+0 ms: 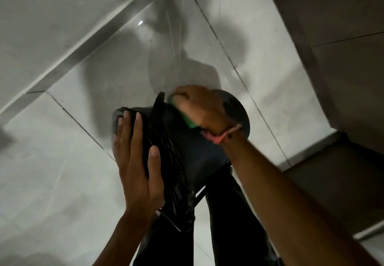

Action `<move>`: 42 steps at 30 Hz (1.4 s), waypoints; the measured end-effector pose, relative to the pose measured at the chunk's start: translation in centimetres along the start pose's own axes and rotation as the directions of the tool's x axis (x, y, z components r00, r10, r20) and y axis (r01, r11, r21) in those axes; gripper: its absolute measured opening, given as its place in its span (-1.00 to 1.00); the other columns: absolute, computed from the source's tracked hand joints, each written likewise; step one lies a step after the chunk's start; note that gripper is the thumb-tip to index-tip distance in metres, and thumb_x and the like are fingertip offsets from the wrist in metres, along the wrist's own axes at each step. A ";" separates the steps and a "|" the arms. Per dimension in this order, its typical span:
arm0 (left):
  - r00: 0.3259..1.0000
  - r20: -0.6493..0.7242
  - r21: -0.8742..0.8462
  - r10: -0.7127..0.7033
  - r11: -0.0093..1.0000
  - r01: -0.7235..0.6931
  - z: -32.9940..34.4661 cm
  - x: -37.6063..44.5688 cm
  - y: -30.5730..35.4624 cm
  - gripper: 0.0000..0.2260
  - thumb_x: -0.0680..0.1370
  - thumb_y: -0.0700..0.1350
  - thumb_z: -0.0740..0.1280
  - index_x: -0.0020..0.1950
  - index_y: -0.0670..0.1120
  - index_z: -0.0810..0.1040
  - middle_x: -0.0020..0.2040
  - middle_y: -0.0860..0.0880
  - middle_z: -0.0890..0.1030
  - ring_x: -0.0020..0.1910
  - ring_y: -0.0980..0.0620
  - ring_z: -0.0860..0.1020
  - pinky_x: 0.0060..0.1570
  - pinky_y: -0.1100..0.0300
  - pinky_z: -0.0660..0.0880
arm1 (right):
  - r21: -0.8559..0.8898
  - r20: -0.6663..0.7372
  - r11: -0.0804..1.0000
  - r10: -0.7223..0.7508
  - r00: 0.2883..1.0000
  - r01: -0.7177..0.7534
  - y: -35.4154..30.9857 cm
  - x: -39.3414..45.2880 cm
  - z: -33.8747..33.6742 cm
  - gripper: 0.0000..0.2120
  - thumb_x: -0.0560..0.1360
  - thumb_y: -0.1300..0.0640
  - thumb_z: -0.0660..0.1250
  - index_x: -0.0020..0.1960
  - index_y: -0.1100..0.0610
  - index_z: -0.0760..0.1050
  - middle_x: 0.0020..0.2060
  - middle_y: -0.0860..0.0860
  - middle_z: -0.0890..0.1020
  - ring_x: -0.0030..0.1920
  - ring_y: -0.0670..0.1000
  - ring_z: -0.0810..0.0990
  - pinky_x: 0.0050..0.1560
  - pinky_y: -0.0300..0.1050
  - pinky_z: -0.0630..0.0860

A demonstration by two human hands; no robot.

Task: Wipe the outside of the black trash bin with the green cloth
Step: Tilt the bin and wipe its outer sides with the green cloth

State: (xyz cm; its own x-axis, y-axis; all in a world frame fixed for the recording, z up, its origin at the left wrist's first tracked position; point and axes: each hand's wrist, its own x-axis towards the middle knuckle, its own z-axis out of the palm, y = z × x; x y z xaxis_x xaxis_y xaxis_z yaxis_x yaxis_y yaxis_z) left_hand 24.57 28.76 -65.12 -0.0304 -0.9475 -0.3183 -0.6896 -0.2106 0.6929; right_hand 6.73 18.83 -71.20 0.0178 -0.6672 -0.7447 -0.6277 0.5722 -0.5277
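The black trash bin [187,151] is held tipped on its side above the floor, its round base pointing up and to the right. My left hand [137,157] grips the rim end, fingers spread over the black bag liner [176,182] folded around it. My right hand [199,108] presses the green cloth [188,120] against the bin's side wall near the base. Only a strip of the cloth shows under the palm. The right hand is blurred.
Pale floor tiles [62,172] with dark grout lines lie below. A grey wall skirting [83,43] runs diagonally at the upper left. A darker wall or step [342,78] stands at the right. My dark trouser legs [228,213] are under the bin.
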 end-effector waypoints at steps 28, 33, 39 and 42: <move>1.000 -0.028 -0.058 -0.006 0.998 0.004 0.8 0.0 0.8 -0.59 0.73 0.10 0.12 0.59 0.13 0.40 0.72 -0.03 0.28 0.75 -0.07 0.18 0.63 -0.42 0.23 | 0.475 -0.413 0.857 0.416 0.810 -0.199 8.0 -5.6 2.1 -0.74 0.69 0.06 0.19 0.28 0.14 0.54 0.17 0.05 0.65 0.13 -0.07 0.63 0.27 -0.17 0.56; 0.999 -0.031 -0.057 -0.013 0.998 0.011 1.0 0.4 1.9 -0.61 0.72 0.08 0.14 0.56 0.19 0.40 0.70 -0.01 0.31 0.74 -0.06 0.21 0.61 -0.43 0.25 | 0.740 -0.352 0.594 0.742 0.570 -0.316 8.6 -8.7 4.7 -0.62 0.72 0.08 0.13 0.49 0.16 0.40 0.39 0.18 0.55 0.41 0.24 0.51 0.39 -0.07 0.37; 1.000 0.000 -0.011 0.012 1.000 -0.012 1.4 0.9 3.2 -0.60 0.71 0.09 0.15 0.57 0.18 0.37 0.70 -0.05 0.30 0.73 -0.09 0.21 0.59 -0.44 0.28 | 0.832 -0.150 0.328 0.910 0.387 -0.448 9.2 -7.3 3.4 -0.55 0.72 0.02 0.08 0.39 0.31 0.48 0.36 0.32 0.54 0.39 0.32 0.50 0.46 0.16 0.43; 1.000 -0.002 -0.006 0.015 1.000 -0.015 1.7 1.4 4.2 -0.58 0.70 0.07 0.17 0.58 0.17 0.36 0.69 -0.08 0.30 0.72 -0.11 0.22 0.60 -0.45 0.24 | 0.605 -0.279 0.594 0.782 0.558 -0.530 9.0 -5.3 0.8 -0.56 0.71 0.09 0.04 0.27 0.38 0.54 0.28 0.36 0.59 0.33 0.34 0.54 0.42 0.20 0.43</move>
State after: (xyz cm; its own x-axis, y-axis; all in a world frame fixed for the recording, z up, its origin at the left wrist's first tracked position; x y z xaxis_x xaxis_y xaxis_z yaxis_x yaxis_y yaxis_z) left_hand 20.41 26.92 -63.73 -0.0390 -0.9512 -0.3062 -0.6847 -0.1977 0.7015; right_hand 1.60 27.92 -72.35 -0.6978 -0.0580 -0.7139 0.0887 0.9820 -0.1666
